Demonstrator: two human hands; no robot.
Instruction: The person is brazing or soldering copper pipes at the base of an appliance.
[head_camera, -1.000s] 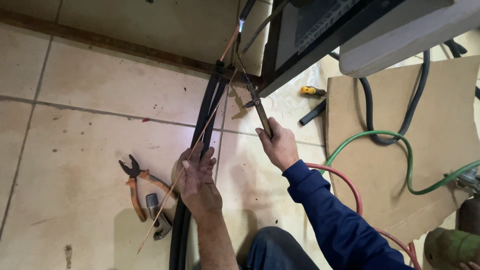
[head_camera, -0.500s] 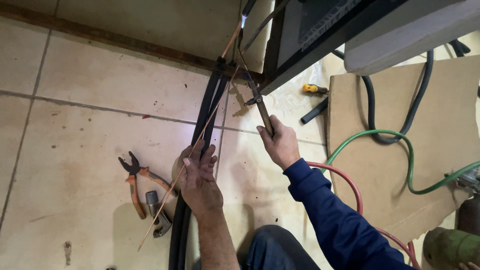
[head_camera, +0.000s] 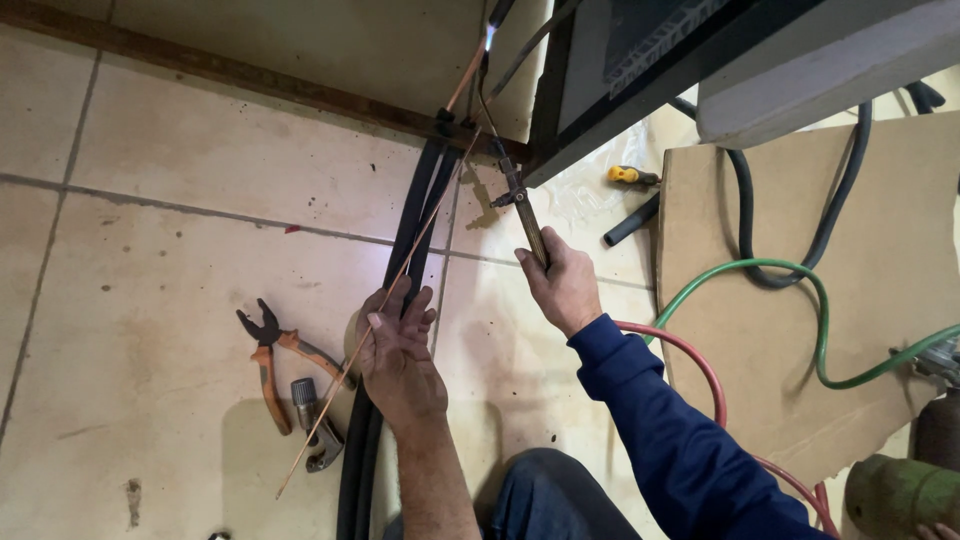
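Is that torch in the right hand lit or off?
Lit: the torch in the right hand shows a small blue flame at its tip.

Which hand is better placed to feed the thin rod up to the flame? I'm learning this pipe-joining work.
Probably the left hand: it grips the thin rod, which slants up toward the flame. The right hand is busy with the torch.

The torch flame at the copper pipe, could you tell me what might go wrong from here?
1. The flame burns close above the black insulated lines; it could scorch them.
2. The left hand holds the thin rod bare; heat may travel down it.
3. The red hose and green hose lie loose beside the right hand; a snag could jerk the torch.
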